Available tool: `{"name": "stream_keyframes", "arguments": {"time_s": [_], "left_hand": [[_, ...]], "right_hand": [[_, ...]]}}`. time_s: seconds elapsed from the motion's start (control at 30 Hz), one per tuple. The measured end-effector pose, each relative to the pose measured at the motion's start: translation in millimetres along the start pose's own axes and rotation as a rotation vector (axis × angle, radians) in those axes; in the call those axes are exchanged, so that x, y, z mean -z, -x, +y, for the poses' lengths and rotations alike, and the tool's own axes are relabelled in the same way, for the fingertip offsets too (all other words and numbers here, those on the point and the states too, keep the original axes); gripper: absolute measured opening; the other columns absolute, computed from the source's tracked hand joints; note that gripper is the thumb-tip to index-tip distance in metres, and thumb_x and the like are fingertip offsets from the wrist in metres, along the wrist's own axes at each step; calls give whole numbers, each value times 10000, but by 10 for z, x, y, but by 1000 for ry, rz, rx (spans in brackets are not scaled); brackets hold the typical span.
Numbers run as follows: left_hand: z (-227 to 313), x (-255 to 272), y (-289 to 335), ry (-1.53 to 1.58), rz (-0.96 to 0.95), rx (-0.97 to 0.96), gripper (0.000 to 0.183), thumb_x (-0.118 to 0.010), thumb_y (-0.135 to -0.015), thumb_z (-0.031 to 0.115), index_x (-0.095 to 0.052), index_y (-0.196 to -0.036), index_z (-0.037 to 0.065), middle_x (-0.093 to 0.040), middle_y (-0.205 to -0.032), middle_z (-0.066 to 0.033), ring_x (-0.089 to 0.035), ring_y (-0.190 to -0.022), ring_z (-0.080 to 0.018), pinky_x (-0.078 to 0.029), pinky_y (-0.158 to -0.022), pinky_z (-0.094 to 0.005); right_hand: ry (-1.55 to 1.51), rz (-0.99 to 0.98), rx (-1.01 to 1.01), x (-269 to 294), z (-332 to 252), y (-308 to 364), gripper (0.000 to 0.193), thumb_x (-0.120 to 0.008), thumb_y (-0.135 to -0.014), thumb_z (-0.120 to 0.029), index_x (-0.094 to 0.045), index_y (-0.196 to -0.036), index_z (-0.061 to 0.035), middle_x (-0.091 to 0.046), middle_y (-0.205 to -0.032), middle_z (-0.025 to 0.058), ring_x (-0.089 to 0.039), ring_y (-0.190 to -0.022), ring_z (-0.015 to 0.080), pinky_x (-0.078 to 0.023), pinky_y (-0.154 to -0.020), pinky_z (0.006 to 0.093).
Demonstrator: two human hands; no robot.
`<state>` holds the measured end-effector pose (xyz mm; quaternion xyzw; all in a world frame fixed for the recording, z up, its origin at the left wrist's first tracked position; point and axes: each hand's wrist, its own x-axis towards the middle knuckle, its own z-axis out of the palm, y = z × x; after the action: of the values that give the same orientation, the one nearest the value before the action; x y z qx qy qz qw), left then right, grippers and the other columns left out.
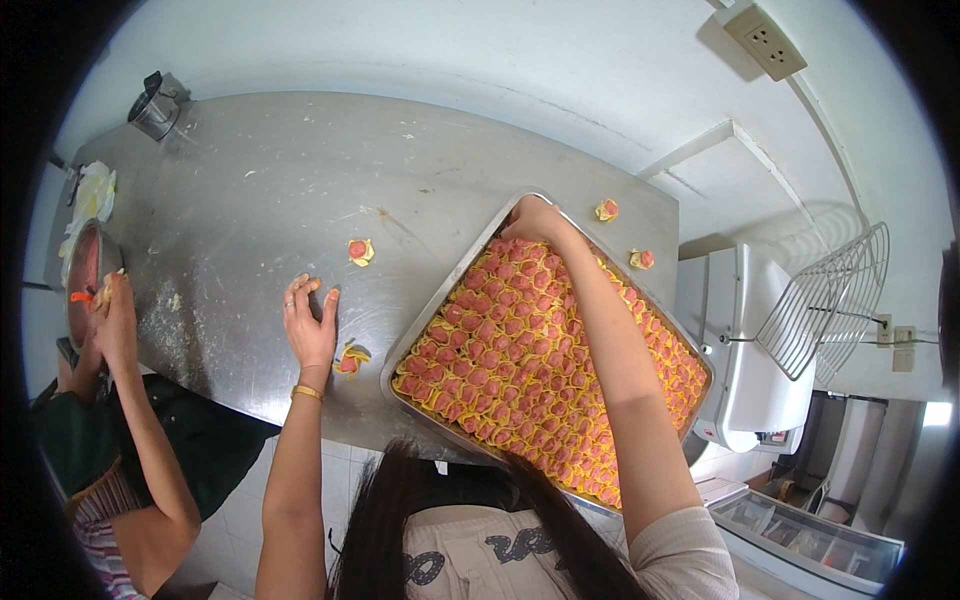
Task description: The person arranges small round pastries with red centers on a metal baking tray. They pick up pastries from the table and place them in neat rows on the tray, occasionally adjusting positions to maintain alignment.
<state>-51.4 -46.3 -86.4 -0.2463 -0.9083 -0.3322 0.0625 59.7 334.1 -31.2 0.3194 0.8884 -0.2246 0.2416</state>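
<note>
A big rectangular metal tray [446, 291] lies tilted across the table, packed with rows of open-topped dumplings [520, 340] in yellow wrappers with pink filling. My right hand [535, 218] reaches over them into the tray's far corner; its fingers curl down there, and what they hold is hidden. Over the steel tabletop, left of the tray, my left hand [312, 320] has its fingers apart and nothing in it. Close beside that wrist sits a loose dumpling [351, 358], its wrapper splayed. Another single dumpling [360, 251] lies farther off.
Two loose dumplings [607, 210] [642, 259] lie right of the tray. At left, a co-worker's hands [115, 312] work beside a metal bowl [84, 262] of pink filling. A metal cup [155, 108] stands at the far left corner. A white machine [745, 340] and wire rack [835, 300] are at right.
</note>
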Motion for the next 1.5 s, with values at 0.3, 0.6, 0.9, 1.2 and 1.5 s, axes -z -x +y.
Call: {"name": "stream_keyframes", "arguments": {"time_s": [0.3,0.6,0.9,1.2,1.5], "left_hand": [[-3,-6,4,-9,-4,12,332,-678,-857,308,-609,-1063,57,-552,-1258,-117,-499,-1196,-321,-402,-1003,-422],[-19,-13,5,0,9,-11,327,-682,-852,305,-608,-1057,61,-555,-1249,-111,-505,-1187,-322,-402,-1001,-422],[-12,-11,4,8,1,0,321,-677,-856,300,-604,-1057,59,-555,-1247,-116,-505,-1185,-325,-400,-1001,-422],[-16,-17,5,5,10,-9,308,-676,-857,289,-603,-1049,59,-555,-1250,-116,-504,-1187,-320,-399,-1002,-423],[-8,-10,6,5,12,-16,304,-673,-859,292,-606,-1043,58,-566,-1235,-112,-511,-1180,-316,-399,-1001,-424]], "right_hand": [[-124,32,43,46,139,-20,371,-808,-618,-274,-739,-925,-78,-719,-965,113,-667,-940,298,-478,-884,440],[9,-10,9,-25,-2,-68,425,-813,-616,-299,-727,-964,-72,-709,-1016,126,-652,-1000,304,-476,-888,446],[-166,65,-47,19,121,-3,370,-782,-627,-333,-735,-883,-70,-712,-982,134,-663,-967,305,-464,-896,448],[-132,191,73,34,98,260,329,-738,-704,-326,-711,-932,-90,-708,-930,128,-660,-960,299,-471,-883,442],[-250,293,24,-151,87,231,260,-763,-684,-304,-680,-841,-114,-705,-894,113,-664,-925,302,-481,-845,420]]}}
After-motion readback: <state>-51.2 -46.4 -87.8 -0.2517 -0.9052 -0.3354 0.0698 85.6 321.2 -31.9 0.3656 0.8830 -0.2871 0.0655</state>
